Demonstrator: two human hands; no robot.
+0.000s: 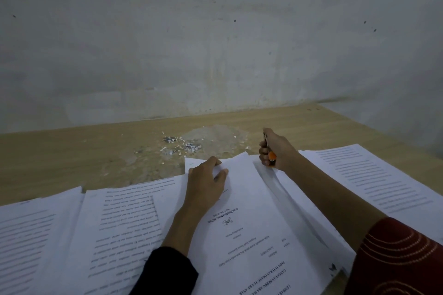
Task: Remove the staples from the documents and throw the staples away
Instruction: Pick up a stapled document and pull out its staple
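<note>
- The central document [251,223] lies on the wooden bench [72,151] straight ahead of the person, with its print upside down to the camera.
- The left hand [206,182] rests on the document's far end. Its thumb lies on top and its fingers curl over the far edge, pinching the top sheets there.
- The right hand [275,148] is just beyond the document's far right corner. Its fingers are wrapped around an orange-handled tool [272,156], whose thin metal tip points up and away.
- No staple can be made out in the papers; that corner is too small and dim to tell.
- A litter of small scraps [177,145], pale and grey, lies on the bench beyond the papers, near the wall [215,43]. Beside it is a pale, glassy patch [213,137]; I cannot tell what it is.
- More printed pages flank the work: an overlapping stack on the left [119,223], another at the far left [28,235], and one on the right [374,182] that the right forearm partly covers.
- The black sleeve [167,270] and the red patterned sleeve [395,258] cover the near edges of the papers.
</note>
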